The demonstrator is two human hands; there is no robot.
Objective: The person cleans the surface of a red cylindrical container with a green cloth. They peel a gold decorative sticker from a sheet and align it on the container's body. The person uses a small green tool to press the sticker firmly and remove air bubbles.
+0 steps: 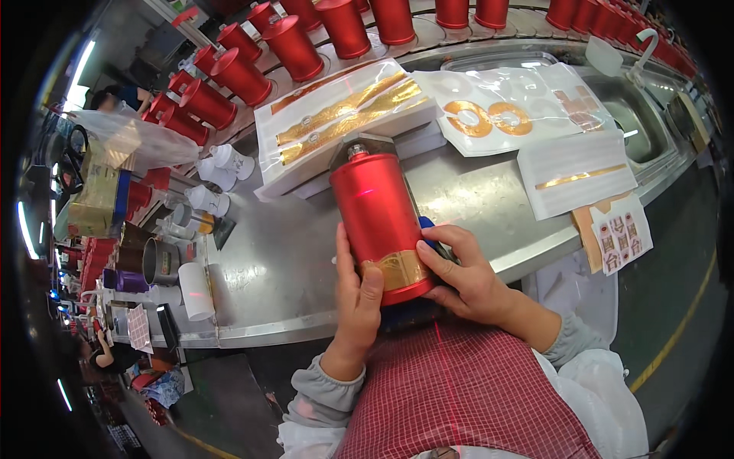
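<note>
A shiny red cylindrical bottle (372, 206) with a clear neck lies tilted in front of me, its base toward my apron. It rests against a dark holder whose blue part (428, 223) shows on the right. Around the bottle's lower end runs a gold decal band (403, 270). My left hand (358, 294) grips the bottle's left side, thumb at the band's left edge. On the other side, my right hand (470, 279) holds the bottle's lower right, with its thumb on the band and fingers partly hidden.
Gold decal sheets (344, 115) lie stacked behind the bottle; a ring-patterned sheet (489, 115) and a white sheet (577, 176) are to the right. Several red bottles (294, 50) stand on the curved conveyor. A sink (638, 115) is far right, a white roll (196, 292) at left.
</note>
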